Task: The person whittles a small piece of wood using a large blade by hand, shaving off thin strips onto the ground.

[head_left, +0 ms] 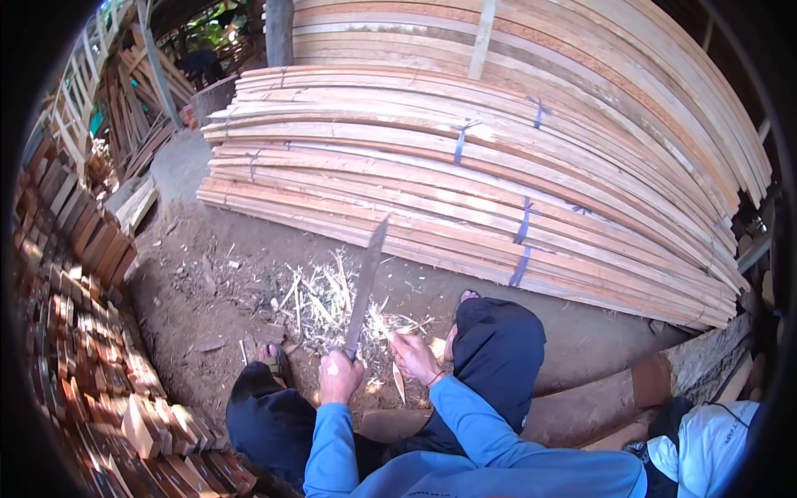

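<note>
Two hands busy — left hand fingers clenching long knife, right hand pinching thin stick, shavings, stacked planks beyond.

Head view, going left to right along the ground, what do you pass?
Stacked reddish wood blocks → pile of pale shavings → left hand holding a long knife → right hand holding a thin stick → log.

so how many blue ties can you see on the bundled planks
About 7: two high, blue ties mid-stack and one right of it; one at left; three lower right. More may be hidden.
</note>
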Demonstrator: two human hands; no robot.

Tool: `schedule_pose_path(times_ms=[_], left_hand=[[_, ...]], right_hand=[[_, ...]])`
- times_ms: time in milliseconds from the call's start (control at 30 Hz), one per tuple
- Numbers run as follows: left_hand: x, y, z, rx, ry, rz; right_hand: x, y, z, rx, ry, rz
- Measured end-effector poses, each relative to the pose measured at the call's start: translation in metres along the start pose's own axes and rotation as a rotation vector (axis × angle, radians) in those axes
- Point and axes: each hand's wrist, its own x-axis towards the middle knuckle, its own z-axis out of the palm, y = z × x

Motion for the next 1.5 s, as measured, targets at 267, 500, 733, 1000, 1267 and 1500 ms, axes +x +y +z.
schedule_pose_path(times_ms=[267, 500, 733, 1000, 1267, 1500], left_hand=[[-0.006, -0.006, -0.015, -0.135, 0.183, -0.018], [-0.029, -0.001, -0.025, -0.062, -0.028, 0.241], [-0.018, 0.009, -0.005, -0.04, -0.156, 0.093], [0.017, -0.015, -0.007, -0.176, 0.072, -0.068], [-0.027, 0.01, -0.029, -0.218, -0.089, 0.12], [-0.02, 0.0, 0.003, -0.046, -0.025, 0.161]], right_hand=[[-0.002, -0.018, -0.026, -0.162, 0.124, -0.041], [-0.004, -0.018, 0.012, -0.059, 0.0, 0.004], [-0.001, -0.011, -0.002, 0.033, 0.051, 0.03], [-0.025, -0.042, 0.002, 0.061, -0.057, -0.01], [0.01, -0.017, 0.01, 0.031, -0.006, 0.105], [0.003, -0.021, 0.006, 0.068, -0.011, 0.069]])
